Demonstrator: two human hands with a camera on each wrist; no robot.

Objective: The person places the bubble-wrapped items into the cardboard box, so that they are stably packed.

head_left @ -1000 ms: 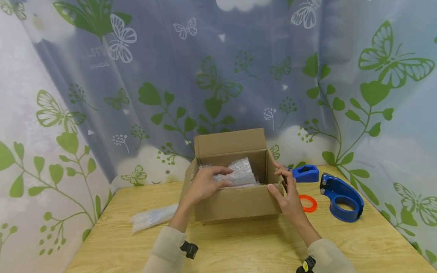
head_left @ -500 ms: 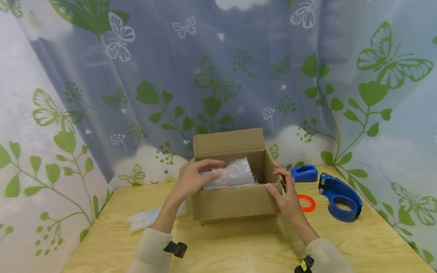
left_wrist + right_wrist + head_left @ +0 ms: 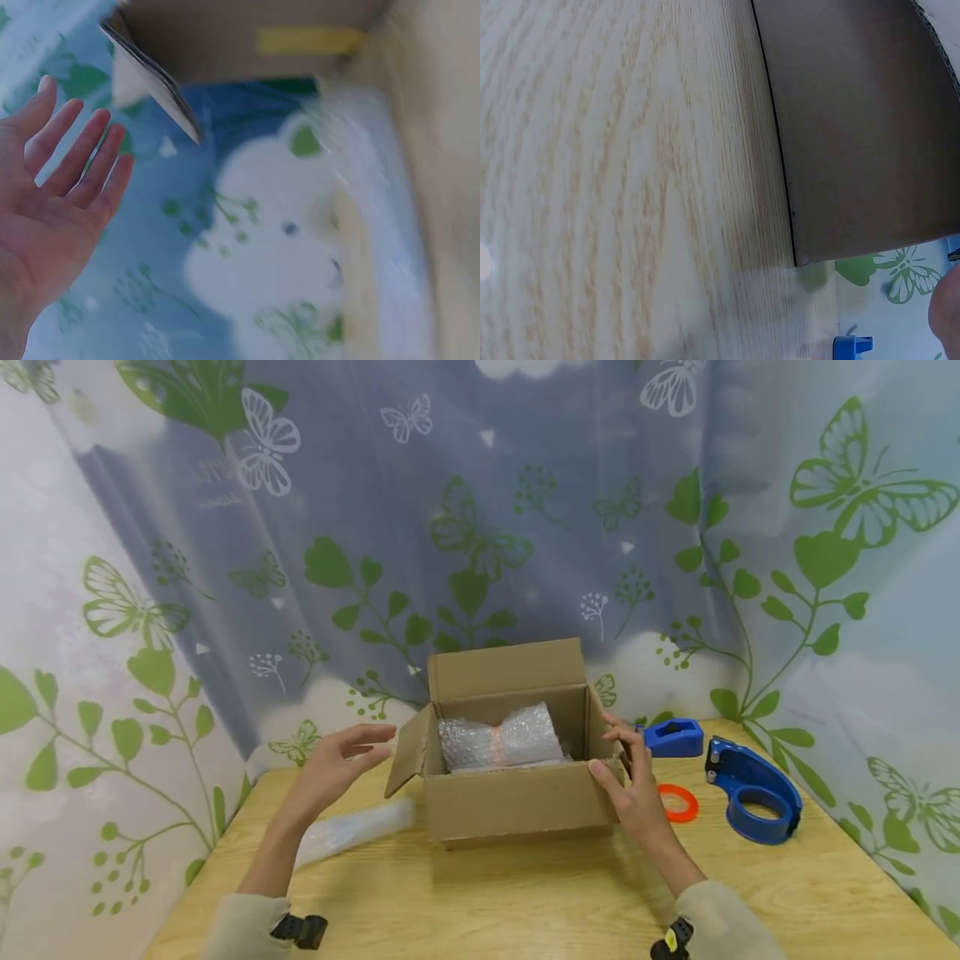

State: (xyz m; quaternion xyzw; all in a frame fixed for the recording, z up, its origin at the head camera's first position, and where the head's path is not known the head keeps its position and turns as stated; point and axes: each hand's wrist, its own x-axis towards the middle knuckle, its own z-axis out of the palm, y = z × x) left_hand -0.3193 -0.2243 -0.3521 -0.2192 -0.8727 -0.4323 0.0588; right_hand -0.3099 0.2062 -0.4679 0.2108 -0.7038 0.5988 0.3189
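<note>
Pulling my left hand [image 3: 341, 760] out of cardboard box [image 3: 517, 802], fingers now spread, holding nothing; bubble-wrapped bundle [image 3: 498, 739] left inside; right hand [image 3: 630, 781] still grips box corner, mid-frame

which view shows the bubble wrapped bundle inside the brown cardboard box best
The head view: it looks down into the open brown cardboard box, where the clear bubble-wrapped bundle lies in full sight. The left wrist view, blurred, shows only a flap and the box's outer wall; the right wrist view shows just a plain outer wall. Neither shows the bundle.

Brown cardboard box [image 3: 517, 802], blue tape dispenser [image 3: 753, 789], orange ring [image 3: 677, 803], green-butterfly curtain [image 3: 480, 527].
</note>
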